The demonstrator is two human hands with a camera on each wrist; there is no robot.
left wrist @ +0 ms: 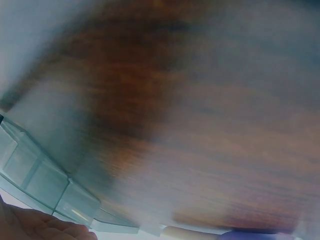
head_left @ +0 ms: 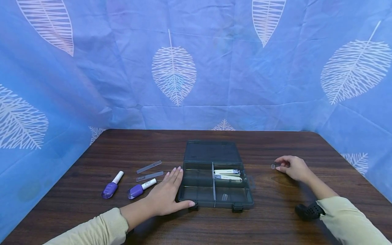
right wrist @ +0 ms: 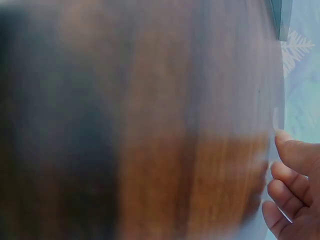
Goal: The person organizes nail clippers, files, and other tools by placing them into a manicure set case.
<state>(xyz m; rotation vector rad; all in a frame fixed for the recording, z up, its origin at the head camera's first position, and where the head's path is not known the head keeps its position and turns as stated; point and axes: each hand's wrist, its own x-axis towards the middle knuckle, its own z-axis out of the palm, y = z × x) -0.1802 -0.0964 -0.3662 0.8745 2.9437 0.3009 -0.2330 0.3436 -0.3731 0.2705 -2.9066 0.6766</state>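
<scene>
My left hand [head_left: 163,195] rests with straight fingers along the left side of a dark see-through divided box [head_left: 197,190], thumb at its front latch. The lid [head_left: 211,152] is folded back. Two white nail clippers [head_left: 227,172] lie in the back right compartment, and a small clear piece [head_left: 225,197] in the front right one. Right of the box, my right hand [head_left: 292,167] pinches a small round clear piece [head_left: 273,166] at its fingertips, low over the table. The right wrist view shows a thin translucent edge [right wrist: 275,119] at the thumb tip.
Left of the box lie two purple nail polish bottles [head_left: 110,189] with white caps and two clear flat strips [head_left: 149,166]. The dark wooden table [head_left: 147,139] ends at a blue leaf-print cloth [head_left: 208,81]. A black band [head_left: 309,211] is on my right wrist.
</scene>
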